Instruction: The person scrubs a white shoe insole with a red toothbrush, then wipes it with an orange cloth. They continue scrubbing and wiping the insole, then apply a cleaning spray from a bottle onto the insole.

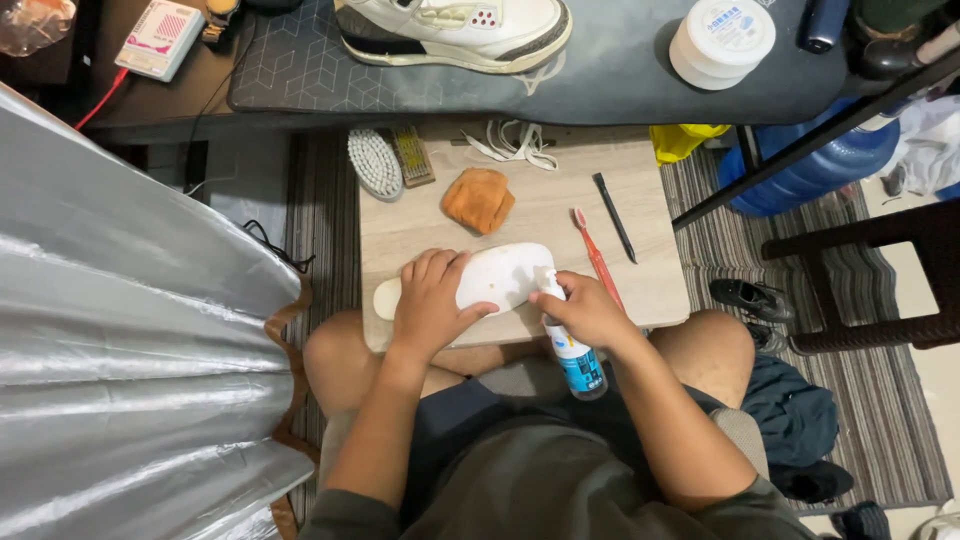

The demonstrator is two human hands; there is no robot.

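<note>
A white shoe insole lies flat on a small wooden board resting over my knees. My left hand presses down on the insole's left half, fingers spread over it. My right hand grips a white spray bottle with a blue label, its nozzle tipped toward the insole's right end.
On the board lie an orange cloth, a white bristle brush, a smaller brush, a red toothbrush, a black stick and white laces. A white sneaker and white tub sit on the desk beyond.
</note>
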